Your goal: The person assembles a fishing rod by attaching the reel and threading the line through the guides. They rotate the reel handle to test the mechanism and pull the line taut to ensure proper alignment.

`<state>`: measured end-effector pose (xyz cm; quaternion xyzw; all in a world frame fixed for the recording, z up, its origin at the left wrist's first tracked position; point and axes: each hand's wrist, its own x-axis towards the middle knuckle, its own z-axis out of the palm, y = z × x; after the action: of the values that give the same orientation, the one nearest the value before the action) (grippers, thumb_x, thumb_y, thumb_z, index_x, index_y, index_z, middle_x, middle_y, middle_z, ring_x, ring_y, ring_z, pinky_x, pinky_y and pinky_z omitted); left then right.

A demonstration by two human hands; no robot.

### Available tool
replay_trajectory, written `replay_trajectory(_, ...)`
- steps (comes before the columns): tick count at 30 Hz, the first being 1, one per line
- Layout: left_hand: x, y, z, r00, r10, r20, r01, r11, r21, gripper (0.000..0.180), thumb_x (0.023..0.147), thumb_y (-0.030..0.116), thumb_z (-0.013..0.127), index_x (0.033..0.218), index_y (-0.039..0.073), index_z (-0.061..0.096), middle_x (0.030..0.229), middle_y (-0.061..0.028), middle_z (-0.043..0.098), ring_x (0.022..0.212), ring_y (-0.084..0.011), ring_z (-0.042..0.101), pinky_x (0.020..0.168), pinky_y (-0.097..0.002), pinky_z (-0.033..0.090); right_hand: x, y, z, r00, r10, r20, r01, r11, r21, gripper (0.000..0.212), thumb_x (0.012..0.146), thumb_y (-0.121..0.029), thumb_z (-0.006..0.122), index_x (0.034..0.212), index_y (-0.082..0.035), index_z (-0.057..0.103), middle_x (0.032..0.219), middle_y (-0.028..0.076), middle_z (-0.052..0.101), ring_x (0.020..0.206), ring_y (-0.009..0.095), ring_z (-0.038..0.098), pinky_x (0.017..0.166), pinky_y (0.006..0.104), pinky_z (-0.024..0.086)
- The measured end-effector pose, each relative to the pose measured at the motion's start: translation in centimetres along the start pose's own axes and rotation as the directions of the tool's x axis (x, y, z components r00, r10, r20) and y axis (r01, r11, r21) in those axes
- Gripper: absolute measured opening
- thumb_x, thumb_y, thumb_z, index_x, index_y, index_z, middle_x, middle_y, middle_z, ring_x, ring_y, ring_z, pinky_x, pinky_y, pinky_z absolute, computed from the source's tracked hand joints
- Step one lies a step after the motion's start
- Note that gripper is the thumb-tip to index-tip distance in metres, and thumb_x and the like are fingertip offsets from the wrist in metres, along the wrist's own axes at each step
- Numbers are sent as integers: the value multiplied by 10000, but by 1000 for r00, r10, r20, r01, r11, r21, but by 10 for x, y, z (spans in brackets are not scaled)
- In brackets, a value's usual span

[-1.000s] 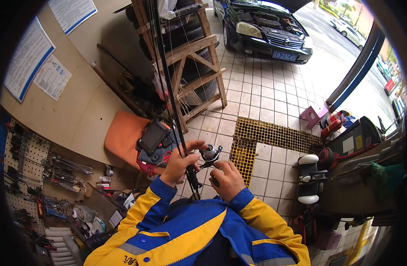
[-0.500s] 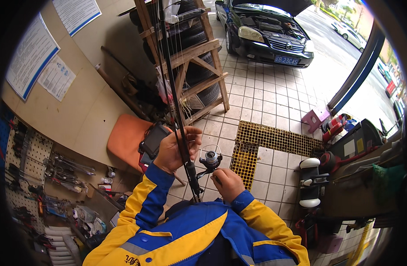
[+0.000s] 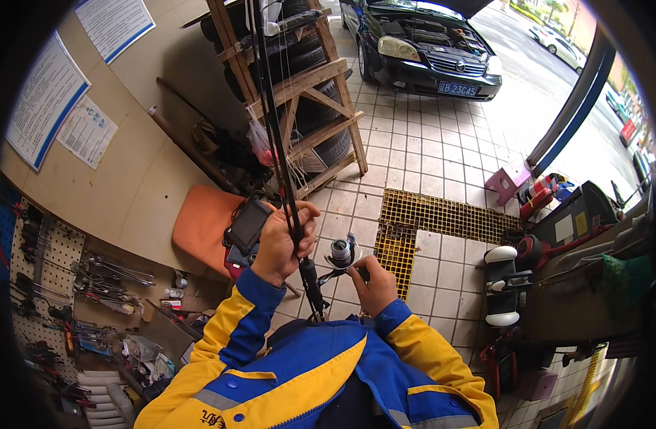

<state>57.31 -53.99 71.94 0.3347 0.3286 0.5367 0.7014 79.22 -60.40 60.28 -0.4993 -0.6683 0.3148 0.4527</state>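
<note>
A long dark fishing rod [image 3: 274, 121] runs up from my chest toward the top of the view. My left hand [image 3: 281, 239] is wrapped around the rod just above its handle. A spinning reel [image 3: 341, 253] with a silver spool hangs on the rod's right side. My right hand [image 3: 371, 282] grips the reel's crank handle below the spool. Both sleeves are blue and yellow.
An orange chair [image 3: 203, 229] holding a phone [image 3: 248, 224] stands left of my hands. A wooden rack [image 3: 299, 86] stacked with tyres rises ahead. A yellow floor grate [image 3: 442, 214] lies right. A black car [image 3: 421, 43] is parked beyond. Tools hang on a pegboard [image 3: 49, 286] at left.
My left hand has slid higher up the rod and closed around it. My right hand has stayed at the reel's crank. The rod now points more steeply upward.
</note>
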Motion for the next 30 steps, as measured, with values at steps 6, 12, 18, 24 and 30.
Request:
replay_trajectory(6, -8, 4, -2, 1000, 10, -24, -10, 1000, -1, 193, 1081, 199, 605, 1075, 19, 676, 765, -10, 582, 521, -80, 508, 426, -222, 369, 1, 13, 1, 912, 407, 42, -387, 825, 413, 119, 1058, -92, 647, 1019, 1, 584, 883, 127, 779, 778, 176, 765, 688, 319, 639)
replay_trajectory(12, -9, -2, 3, 1000, 16, -25, -16, 1000, -11, 185, 1079, 190, 610, 1065, 20, 680, 741, -11, 580, 508, -86, 506, 421, -229, 371, 5, 20, 4, 833, 536, 140, -500, 620, 605, 120, 1066, -72, 619, 1046, 24, 550, 892, 170, 761, 774, 225, 764, 687, 377, 685)
replay_trajectory(18, -11, -1, 8, 998, 29, -47, -30, 999, -18, 173, 1073, 182, 626, 1056, 18, 680, 732, -14, 581, 503, -89, 506, 423, -233, 375, 1, 30, 5, 641, 727, 244, -596, 271, 756, 139, 1077, -95, 588, 1098, 29, 529, 950, 195, 740, 831, 295, 763, 744, 439, 702)
replay_trajectory(24, -12, -1, 9, 997, 43, -60, -45, 999, -29, 151, 1076, 161, 610, 1066, 25, 675, 736, -20, 588, 508, -90, 513, 426, -234, 378, -13, 47, 13, 546, 755, 363, -555, 1, 832, 151, 1081, -98, 559, 1147, 32, 519, 1050, 205, 701, 939, 345, 744, 859, 484, 690)
replay_trajectory(30, -13, 1, 10, 995, 54, -81, -56, 998, -18, 143, 1074, 150, 605, 1071, 25, 675, 738, -23, 591, 506, -90, 513, 426, -232, 378, -22, 58, 26, 495, 758, 424, -506, -146, 850, 151, 1080, -91, 542, 1162, 34, 521, 1074, 193, 692, 960, 349, 737, 889, 492, 683)
